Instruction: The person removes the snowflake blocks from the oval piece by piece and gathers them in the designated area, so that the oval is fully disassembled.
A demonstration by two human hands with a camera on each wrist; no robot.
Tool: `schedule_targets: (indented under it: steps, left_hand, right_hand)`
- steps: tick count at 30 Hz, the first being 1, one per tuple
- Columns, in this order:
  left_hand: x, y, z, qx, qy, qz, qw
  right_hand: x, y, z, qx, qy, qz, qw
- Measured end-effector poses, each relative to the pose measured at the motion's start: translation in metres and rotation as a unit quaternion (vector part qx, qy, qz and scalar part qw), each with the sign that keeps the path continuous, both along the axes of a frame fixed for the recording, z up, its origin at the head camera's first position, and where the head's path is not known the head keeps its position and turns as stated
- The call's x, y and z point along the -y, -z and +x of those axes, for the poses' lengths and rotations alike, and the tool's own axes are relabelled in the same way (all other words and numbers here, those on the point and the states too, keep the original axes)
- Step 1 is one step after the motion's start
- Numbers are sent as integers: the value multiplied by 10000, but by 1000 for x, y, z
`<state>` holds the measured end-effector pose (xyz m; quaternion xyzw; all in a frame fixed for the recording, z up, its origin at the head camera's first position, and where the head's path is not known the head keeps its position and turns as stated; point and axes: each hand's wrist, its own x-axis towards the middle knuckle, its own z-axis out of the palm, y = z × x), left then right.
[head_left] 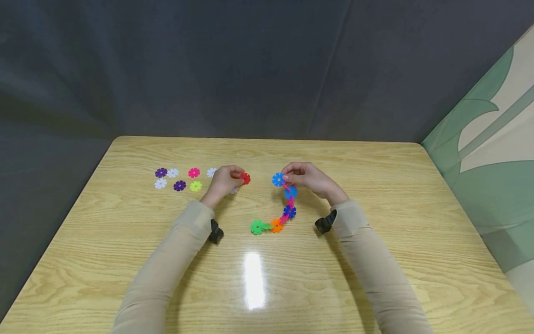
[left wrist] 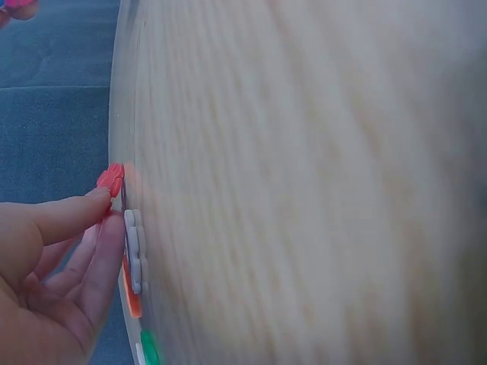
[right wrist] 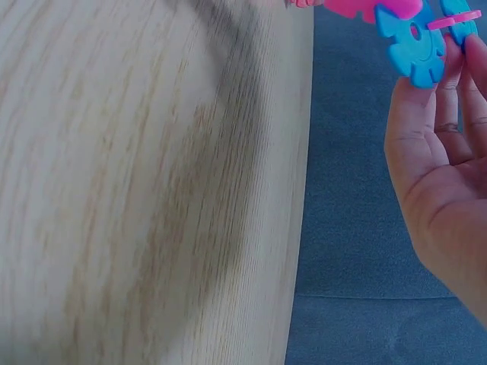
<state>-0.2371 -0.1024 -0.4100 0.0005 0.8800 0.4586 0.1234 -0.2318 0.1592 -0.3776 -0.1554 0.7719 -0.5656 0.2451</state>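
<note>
A red notched plastic disc [head_left: 245, 178] is pinched between the thumb and fingers of my left hand [head_left: 225, 182], low over the table. In the left wrist view that red disc [left wrist: 112, 179] stands just beyond a white disc [left wrist: 135, 251]. My right hand [head_left: 310, 178] pinches the light-blue disc [head_left: 278, 179] that ends a chain of interlocked discs. Down from it the chain runs through pink, blue and dark-blue discs [head_left: 289, 212], then curves left through orange [head_left: 276, 226] to a green disc [head_left: 257, 227]. The two hands are apart.
Left of my left hand lie loose discs: purple [head_left: 180, 186], pink [head_left: 193, 172], yellow-green [head_left: 195, 186] and several white ones [head_left: 160, 183]. The left hand partly hides others. A dark curtain [head_left: 233, 69] hangs behind the wooden table [head_left: 375, 278].
</note>
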Motion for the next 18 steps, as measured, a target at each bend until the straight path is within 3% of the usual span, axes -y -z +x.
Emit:
schedule_targets:
  steps: [12, 18]
  left_hand:
    - [4, 2, 0, -187, 14, 107, 9998]
    - [4, -4, 5, -313, 43, 363, 9988]
  right_hand:
    - [3, 0, 2, -42, 30, -45, 10000]
    - [6, 1, 1, -50, 140, 83, 9999]
